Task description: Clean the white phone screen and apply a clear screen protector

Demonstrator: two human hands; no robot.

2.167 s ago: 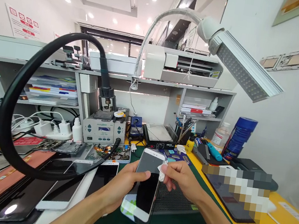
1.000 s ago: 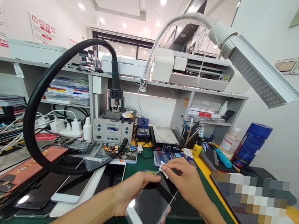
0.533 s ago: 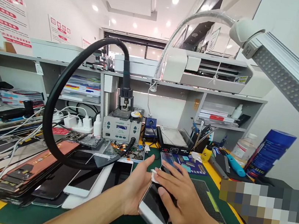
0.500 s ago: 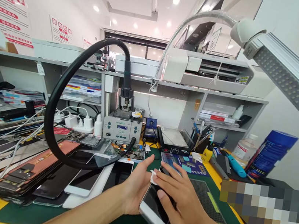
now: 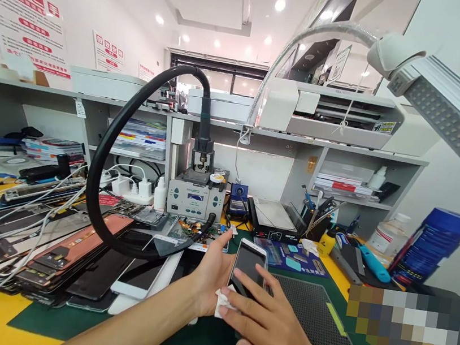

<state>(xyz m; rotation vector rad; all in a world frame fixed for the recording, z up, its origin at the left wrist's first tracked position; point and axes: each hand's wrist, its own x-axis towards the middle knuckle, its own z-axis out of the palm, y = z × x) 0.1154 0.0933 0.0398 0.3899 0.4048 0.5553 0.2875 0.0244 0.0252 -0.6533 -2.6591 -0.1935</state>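
A white-framed smartphone (image 5: 250,262) with a dark screen lies above the green mat, tilted away from me. My left hand (image 5: 210,281) grips its left edge, thumb pointing up and the other fingers hidden behind it. Across the lower part of the screen, my right hand (image 5: 272,324) lies with its fingers stretched out. A crumpled white tissue (image 5: 223,305) is under those fingertips, at the phone's lower left side. The lower end of the phone is covered by my right hand.
Phones and screen parts (image 5: 99,277) are piled at the left, with white cables across them. A black hose (image 5: 104,137) arches from the rework station (image 5: 194,199). At the right lie a dark perforated mat (image 5: 312,315) and a blue can (image 5: 433,247). A lamp (image 5: 456,113) hangs overhead.
My right hand has slid with the tissue down the screen towards me, baring the phone's upper part. The left hand keeps its hold. The whole view has shifted slightly.
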